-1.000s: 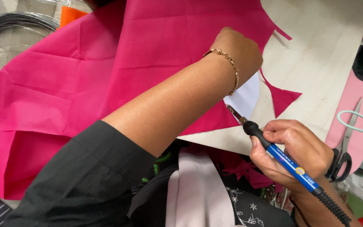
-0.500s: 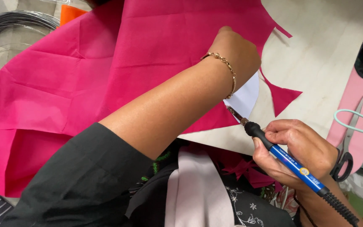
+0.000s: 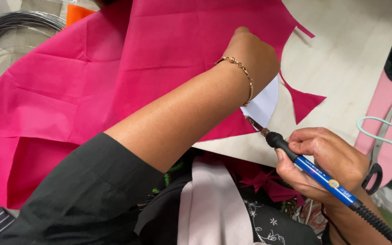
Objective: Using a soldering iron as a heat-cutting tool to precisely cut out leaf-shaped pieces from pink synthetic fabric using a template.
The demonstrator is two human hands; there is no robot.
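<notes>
A big sheet of bright pink fabric (image 3: pixel 114 77) lies spread over a pale wooden table (image 3: pixel 350 59). My left hand (image 3: pixel 252 54), with a gold bracelet at the wrist, presses down on the fabric near its cut edge; its fingers are hidden behind the wrist. A white paper template (image 3: pixel 264 104) shows just below that hand. My right hand (image 3: pixel 323 163) grips a blue-handled hot cutting pen (image 3: pixel 314 170) with a black collar and a black cord. Its metal tip touches the fabric edge beside the template.
Black-handled scissors (image 3: pixel 379 154) lie on a light pink piece at the right, next to a mint-green cord (image 3: pixel 386 131). A coil of black wire (image 3: pixel 5 36) sits at the top left. Pink scraps (image 3: pixel 268 181) rest in my lap.
The head view has shifted a little. My right hand and the pen have edged slightly along the fabric edge; my left hand stays pressed down.
</notes>
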